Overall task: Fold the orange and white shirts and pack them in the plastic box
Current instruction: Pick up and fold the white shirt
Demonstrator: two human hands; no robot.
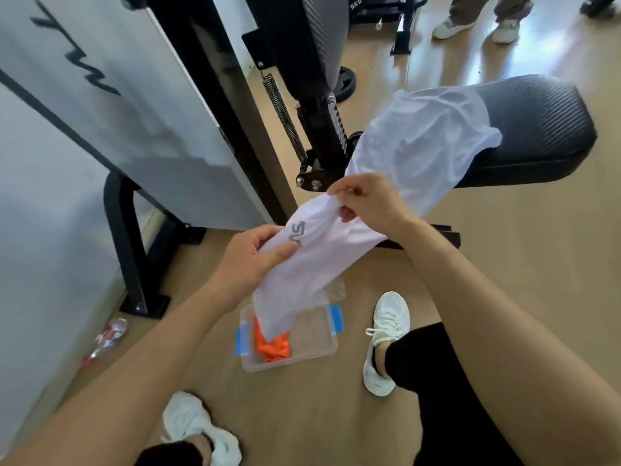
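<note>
the fingertips of my left hand (255,253) are tucked under the white shirt (353,210), and my right hand (366,200) curls over a fold so its fingertips are lost in the cloth. the shirt's printed logo is creased and only partly readable. its lower end drapes over the plastic box (316,344), hiding the far left part of the box and most of the orange shirt (274,348); i can't tell how that one is folded. the litter (107,334) by the machine foot is too blurred to name. the bench seat (537,129) is half covered by the shirt. my left shoe (198,428) is cut off by my leg.
</note>
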